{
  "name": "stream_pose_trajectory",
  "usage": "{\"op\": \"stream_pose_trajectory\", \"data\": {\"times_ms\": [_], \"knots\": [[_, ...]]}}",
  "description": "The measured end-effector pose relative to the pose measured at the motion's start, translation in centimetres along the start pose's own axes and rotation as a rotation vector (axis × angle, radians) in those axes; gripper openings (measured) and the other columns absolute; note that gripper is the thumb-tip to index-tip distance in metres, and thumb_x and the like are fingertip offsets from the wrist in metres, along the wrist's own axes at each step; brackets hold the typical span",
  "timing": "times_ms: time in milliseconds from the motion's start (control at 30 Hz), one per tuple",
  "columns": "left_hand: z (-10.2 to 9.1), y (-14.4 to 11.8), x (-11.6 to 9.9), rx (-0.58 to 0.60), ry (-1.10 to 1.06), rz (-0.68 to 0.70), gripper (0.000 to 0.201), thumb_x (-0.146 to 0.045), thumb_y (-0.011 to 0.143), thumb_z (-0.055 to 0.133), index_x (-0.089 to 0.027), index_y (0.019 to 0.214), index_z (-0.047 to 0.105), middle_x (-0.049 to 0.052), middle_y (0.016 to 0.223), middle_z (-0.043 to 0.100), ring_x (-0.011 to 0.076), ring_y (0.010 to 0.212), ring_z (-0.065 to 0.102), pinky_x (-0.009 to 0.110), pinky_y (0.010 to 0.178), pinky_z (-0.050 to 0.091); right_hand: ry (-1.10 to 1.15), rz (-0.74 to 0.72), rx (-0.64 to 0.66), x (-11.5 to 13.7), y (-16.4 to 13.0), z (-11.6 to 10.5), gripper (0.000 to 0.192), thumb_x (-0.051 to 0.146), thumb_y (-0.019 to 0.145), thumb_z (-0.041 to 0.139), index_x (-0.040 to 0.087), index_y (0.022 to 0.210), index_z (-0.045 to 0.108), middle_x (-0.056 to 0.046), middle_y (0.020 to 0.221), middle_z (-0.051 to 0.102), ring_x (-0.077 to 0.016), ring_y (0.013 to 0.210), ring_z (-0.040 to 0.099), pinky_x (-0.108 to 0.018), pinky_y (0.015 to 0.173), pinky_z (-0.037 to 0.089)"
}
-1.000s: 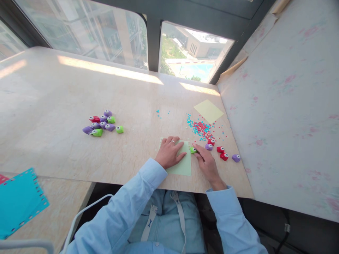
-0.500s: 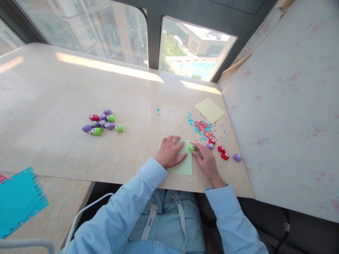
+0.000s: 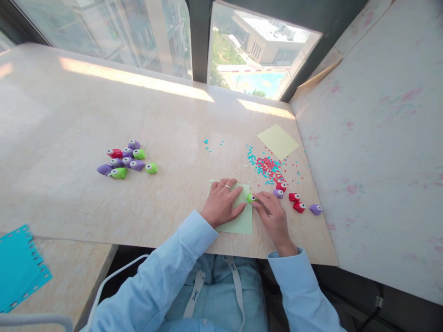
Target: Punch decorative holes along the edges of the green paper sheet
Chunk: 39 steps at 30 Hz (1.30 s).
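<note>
A small green punch (image 3: pixel 250 198) with a white eye sits on the right edge of a pale green sheet (image 3: pixel 239 216), which lies flat at the worktop's near edge.

Light blue long sleeves, pale blue apron straps, silver ring

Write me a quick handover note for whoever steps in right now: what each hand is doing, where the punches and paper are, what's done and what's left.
Left hand: flat on the pale green paper sheet, pinning it to the beige marble-look table.
Right hand: fingers on the small green paper punch at the sheet's right edge.
Nearby: purple and red punches to the right; a mixed cluster of punches far left; a yellow paper square at the back.
Done: blue and red punched bits lie scattered; a blue sheet with punched edges sits at lower left.
Left: whether the green sheet has any holes yet cannot be told; its visible lower part looks plain.
</note>
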<state>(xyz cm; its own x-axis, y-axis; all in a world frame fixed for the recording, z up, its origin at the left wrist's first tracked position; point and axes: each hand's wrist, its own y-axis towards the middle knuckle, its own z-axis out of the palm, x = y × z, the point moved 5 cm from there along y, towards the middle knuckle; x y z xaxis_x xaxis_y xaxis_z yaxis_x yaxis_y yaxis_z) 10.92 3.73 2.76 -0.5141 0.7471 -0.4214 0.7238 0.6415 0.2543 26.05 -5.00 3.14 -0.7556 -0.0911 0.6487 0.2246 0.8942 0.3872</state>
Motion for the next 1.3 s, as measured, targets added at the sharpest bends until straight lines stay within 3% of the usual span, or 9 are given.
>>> {"op": "stream_pose_trajectory", "data": {"times_ms": [500,1300], "knots": [[-0.44,-0.08,0.11,0.038,-0.06,-0.016,0.035,-0.038,0.093,0.055,-0.018,0.119,0.062,0.016,0.136,0.054,0.0335,0.124,0.047,0.051,0.095,0.039,-0.06,0.021,0.001,0.24,-0.25,-0.38,0.025,0.014,0.091,0.062,0.024,0.115,0.065,-0.007,0.111,0.068,-0.0201,0.106,0.063,-0.038,0.092,0.054],[-0.48,0.11,0.13,0.042,-0.086,-0.041,0.033,-0.036,0.094,0.053,-0.019,0.12,0.062,0.015,0.137,0.054,0.0332,0.124,0.047,0.05,0.095,0.039,-0.077,0.043,0.021,0.96,-0.15,-0.38,0.025,0.016,0.091,0.062,0.026,0.114,0.067,-0.008,0.108,0.071,-0.0219,0.102,0.066,-0.042,0.088,0.056]]}}
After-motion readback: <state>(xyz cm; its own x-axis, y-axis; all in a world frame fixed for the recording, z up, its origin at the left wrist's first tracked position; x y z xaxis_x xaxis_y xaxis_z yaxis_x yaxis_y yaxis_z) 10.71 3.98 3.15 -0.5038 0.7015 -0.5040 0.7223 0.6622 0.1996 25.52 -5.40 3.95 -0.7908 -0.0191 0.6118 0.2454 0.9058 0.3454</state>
